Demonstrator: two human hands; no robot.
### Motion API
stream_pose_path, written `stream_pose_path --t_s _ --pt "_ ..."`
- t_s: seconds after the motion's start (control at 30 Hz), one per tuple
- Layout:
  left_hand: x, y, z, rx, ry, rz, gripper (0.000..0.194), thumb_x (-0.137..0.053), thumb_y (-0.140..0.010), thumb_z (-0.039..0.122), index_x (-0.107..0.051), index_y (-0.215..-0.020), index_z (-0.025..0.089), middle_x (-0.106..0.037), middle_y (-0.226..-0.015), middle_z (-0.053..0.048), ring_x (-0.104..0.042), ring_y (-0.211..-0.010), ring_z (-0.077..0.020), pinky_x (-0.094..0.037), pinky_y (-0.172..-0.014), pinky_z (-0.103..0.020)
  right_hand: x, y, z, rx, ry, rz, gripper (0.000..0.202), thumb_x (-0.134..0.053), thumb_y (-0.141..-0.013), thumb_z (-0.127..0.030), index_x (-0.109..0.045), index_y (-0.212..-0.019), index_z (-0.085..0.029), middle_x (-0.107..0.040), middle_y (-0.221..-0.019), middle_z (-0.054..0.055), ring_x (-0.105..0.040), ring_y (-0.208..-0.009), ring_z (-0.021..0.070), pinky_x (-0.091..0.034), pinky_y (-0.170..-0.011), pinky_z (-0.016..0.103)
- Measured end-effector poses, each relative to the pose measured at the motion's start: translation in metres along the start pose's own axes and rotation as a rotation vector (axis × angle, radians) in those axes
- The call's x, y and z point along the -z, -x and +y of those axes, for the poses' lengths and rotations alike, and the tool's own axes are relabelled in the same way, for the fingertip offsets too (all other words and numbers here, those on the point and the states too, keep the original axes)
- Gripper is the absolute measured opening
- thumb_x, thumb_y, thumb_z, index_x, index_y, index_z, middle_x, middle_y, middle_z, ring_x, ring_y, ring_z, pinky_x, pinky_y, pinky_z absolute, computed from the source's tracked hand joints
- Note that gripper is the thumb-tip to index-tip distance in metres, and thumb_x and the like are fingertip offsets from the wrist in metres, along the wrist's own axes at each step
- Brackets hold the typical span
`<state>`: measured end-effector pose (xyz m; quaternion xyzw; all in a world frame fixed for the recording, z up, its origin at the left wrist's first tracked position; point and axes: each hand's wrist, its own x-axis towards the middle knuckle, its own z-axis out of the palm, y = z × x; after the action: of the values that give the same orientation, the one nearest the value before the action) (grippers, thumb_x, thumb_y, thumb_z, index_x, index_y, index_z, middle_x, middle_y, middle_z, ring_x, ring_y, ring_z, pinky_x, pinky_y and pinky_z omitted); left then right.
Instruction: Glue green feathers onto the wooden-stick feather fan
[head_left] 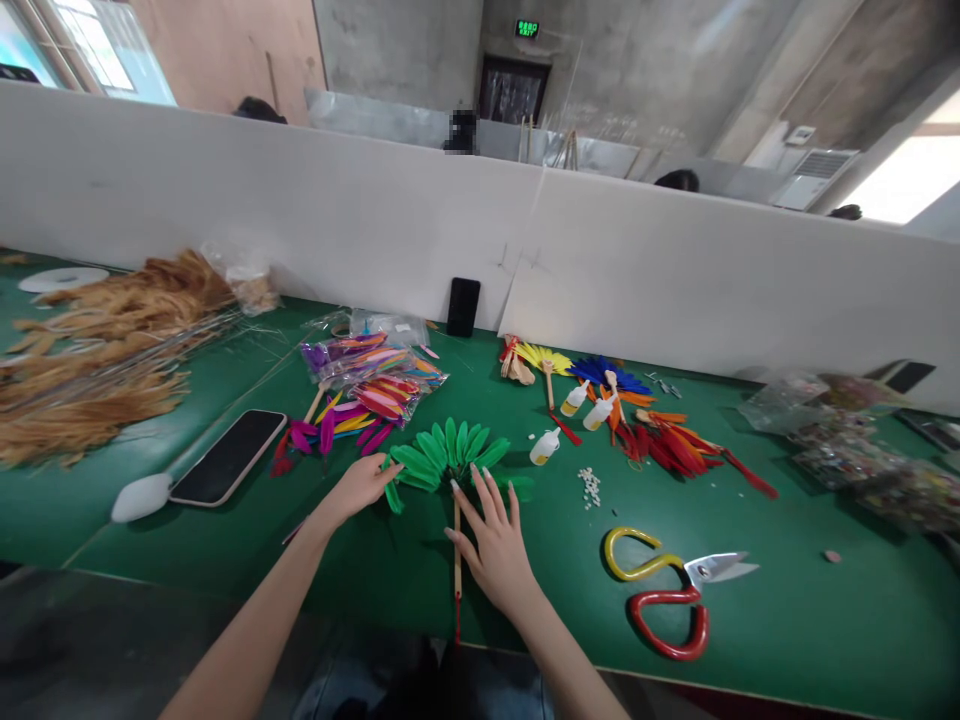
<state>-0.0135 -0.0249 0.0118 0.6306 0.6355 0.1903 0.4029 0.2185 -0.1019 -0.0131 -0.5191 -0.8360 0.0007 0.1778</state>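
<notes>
A green feather fan [450, 447] lies on the table, its wooden handle [458, 560] pointing toward me with a red tassel [457, 618] at the end. My left hand [361, 487] is at the fan's left edge, fingers pinched on a green feather [393, 492]. Spread over the lower right part of the fan, my right hand [495, 545] is open, its fingertips touching the feather bases near the handle. The hand hides some of the right-hand feathers.
Scissors [694, 585] with yellow and red handles lie at right. Glue bottles [545, 446], white beads [589, 488], a blue fan [609, 374] and red feathers [675, 445] are beyond. Bagged feathers [375, 375], a phone [229, 458] and brown fibres [112, 350] lie left. A white partition [337, 220] stands behind.
</notes>
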Motion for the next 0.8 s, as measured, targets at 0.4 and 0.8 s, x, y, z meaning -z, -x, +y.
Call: stream_pose_path --t_s 0.4,0.8 --pt "0.0027 -0.0001 0.0022 0.025 -0.022 -0.033 0.038 -0.044 -0.071 0.057 -0.035 -0.059 0.022 -0.032 -0.042 0.008 -0.036 -0.041 -0.0126 -0.024 -0.046 -0.024 0.0025 -0.0001 -0.0009 0.004 -0.014 0.008 0.05 -0.037 -0.093 -0.042 -0.03 -0.14 -0.029 -0.016 -0.151 0.007 -0.018 -0.137 0.0268 -0.019 -0.107 0.054" --pt "0.0022 0.0012 0.0034 0.034 -0.01 -0.014 0.036 -0.045 -0.07 0.056 -0.036 -0.06 0.022 -0.032 -0.042 0.008 -0.037 -0.041 -0.0127 -0.024 -0.045 -0.023 0.0017 -0.0009 -0.0015 0.003 0.008 0.03 0.054 -0.04 -0.092 -0.04 -0.025 -0.142 -0.03 -0.014 -0.152 0.008 -0.016 -0.138 0.0284 -0.023 -0.106 0.053"
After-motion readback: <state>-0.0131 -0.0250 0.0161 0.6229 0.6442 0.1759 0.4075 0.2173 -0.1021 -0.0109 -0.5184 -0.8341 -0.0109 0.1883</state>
